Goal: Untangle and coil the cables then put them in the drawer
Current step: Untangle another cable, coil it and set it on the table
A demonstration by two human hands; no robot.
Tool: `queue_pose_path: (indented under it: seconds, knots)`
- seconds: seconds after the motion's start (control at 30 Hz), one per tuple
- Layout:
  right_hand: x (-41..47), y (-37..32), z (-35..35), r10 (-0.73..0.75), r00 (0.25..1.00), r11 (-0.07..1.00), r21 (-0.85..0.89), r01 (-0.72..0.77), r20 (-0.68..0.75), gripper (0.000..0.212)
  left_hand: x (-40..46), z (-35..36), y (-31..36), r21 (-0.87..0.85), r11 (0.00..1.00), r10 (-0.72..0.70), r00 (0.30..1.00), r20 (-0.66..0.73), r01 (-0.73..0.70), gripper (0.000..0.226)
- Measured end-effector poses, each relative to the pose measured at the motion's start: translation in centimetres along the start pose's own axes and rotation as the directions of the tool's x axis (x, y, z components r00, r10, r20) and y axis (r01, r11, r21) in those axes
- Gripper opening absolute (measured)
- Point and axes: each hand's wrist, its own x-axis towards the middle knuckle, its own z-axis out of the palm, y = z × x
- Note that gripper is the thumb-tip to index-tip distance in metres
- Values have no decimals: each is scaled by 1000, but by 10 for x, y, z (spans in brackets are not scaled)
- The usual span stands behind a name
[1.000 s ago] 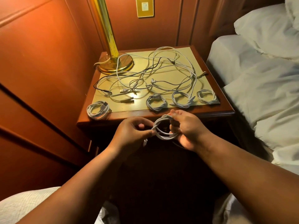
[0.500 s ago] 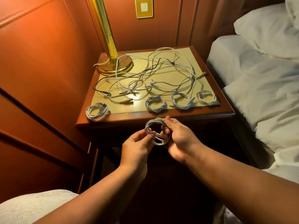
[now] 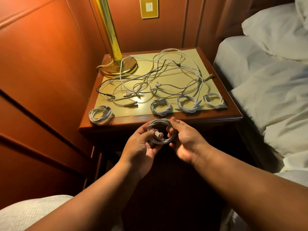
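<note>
Both hands hold one coiled white cable [image 3: 159,122] just in front of the nightstand's near edge. My left hand [image 3: 141,145] pinches the coil's left side, with the cable's plug end by its fingertips. My right hand [image 3: 186,139] grips the coil's right side. On the nightstand [image 3: 183,117] a tangle of white and black cables [image 3: 160,77] is spread across the yellow mat. Several finished coils lie along the front: one at the left corner [image 3: 100,114], three to the right [image 3: 160,106] [image 3: 188,103] [image 3: 213,100]. No drawer is visible.
A brass lamp [image 3: 115,60] stands at the nightstand's back left corner. Wood-panelled wall runs along the left. A bed with white sheets and pillows [image 3: 270,77] borders the right side. A white textured cover [image 3: 33,212] lies at the lower left.
Both hands have lifted the coil a little towards the nightstand's edge. The left hand turned palm up, and the plug end now shows inside the coil.
</note>
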Motion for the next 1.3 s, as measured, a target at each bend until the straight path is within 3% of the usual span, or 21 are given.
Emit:
queue_pose_path:
  seconds: [0.07, 0.17, 0.23, 0.33, 0.47, 0.63, 0.7, 0.83, 0.97, 1.17, 1.3]
  knots:
    - [1, -3, -2, 38, 999, 998, 50, -39, 23, 24, 0, -1, 0, 44, 999, 17, 997, 75, -20, 25]
    - [-1, -7, -6, 79, 996, 989, 124, -85, 50, 21, 1, -4, 3, 255, 953, 115, 974, 197, -164, 31]
    - [-4, -11, -8, 96, 993, 979, 174, -106, 67, 21, 3, -8, 3, 460, 843, 203, 956, 210, -280, 38]
    - [-6, -12, -8, 110, 989, 973, 192, -128, 102, 21, 7, -13, 3, 695, 599, 393, 902, 179, -399, 39]
    - [-4, -10, -7, 142, 980, 972, 166, -164, 139, 25, 9, -18, 2, 786, 439, 505, 843, 185, -436, 44]
    - [-5, -13, -8, 194, 967, 969, 123, -215, 165, 28, 11, -20, 6, 843, 267, 537, 798, 273, -468, 49]
    - [-6, -14, -8, 185, 965, 974, 96, -205, 187, 25, 13, -22, 7, 849, 245, 524, 801, 292, -469, 49]
    - [-8, -16, -11, 90, 978, 996, -5, -91, 187, 17, 16, -24, 13, 842, 315, 415, 861, 294, -439, 51]
    - [-8, -17, -14, 20, 989, 998, -67, -11, 146, 7, 18, -24, 18, 869, 250, 354, 876, 328, -426, 57]
    - [-5, -11, -13, -32, 979, 974, -214, 76, 200, 5, 18, -29, 18, 896, 220, 363, 885, 292, -386, 51]
    - [-2, -10, -16, -97, 972, 933, -320, 164, 215, 13, 20, -32, 16, 875, 287, 345, 894, 286, -390, 47]
